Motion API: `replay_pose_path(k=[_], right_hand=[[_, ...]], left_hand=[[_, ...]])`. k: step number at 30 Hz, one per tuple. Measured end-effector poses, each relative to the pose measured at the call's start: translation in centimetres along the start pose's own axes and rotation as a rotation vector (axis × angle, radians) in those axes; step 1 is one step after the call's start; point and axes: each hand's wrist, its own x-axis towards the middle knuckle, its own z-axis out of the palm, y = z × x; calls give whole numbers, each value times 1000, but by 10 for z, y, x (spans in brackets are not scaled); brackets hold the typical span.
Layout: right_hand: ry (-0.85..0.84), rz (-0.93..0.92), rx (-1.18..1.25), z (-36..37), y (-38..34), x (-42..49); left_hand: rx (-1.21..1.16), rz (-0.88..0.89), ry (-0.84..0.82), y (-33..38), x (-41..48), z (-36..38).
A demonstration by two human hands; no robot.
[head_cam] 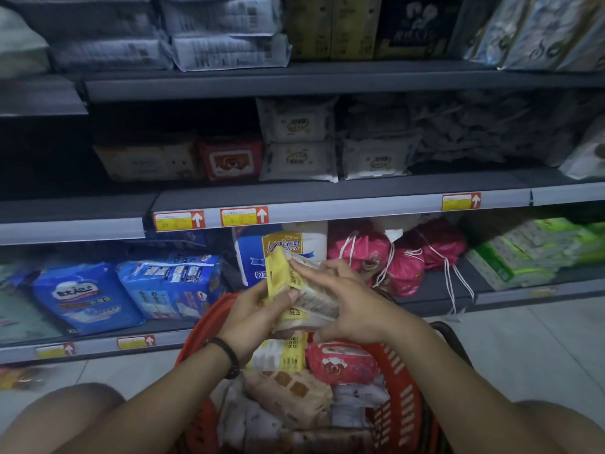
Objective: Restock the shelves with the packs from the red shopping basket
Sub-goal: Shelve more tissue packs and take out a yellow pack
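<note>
my left hand (258, 317) and right hand (352, 311): fingers curled, clamped on yellow pack (311, 299) | red basket (402, 385) just below, near me: holds red pack (342, 362), pale packs (289, 396)

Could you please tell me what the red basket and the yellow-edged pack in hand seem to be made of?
Red basket: apparently rigid moulded plastic, given its slotted wall. Yellow-edged pack: probably thin glossy plastic film; it creases where the left hand and right hand grip it.

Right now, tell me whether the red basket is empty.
No, the red basket holds several packs, including a pink pack.
</note>
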Motion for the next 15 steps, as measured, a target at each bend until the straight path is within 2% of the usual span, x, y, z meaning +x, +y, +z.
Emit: replay_pose_path(k=[5,11,13,15], right_hand=[[152,-51,-9,2,5,2],[294,82,603,-27,29,4],[247,135,889,-36,32,3],[127,209,1026,-42,29,-3]], left_hand=[[-41,-17,-59,7,-1,-4],[7,-33,-26,15,4,-19],[-32,-33,-18,22,3,-18],[-68,-34,3,27,1,-15]])
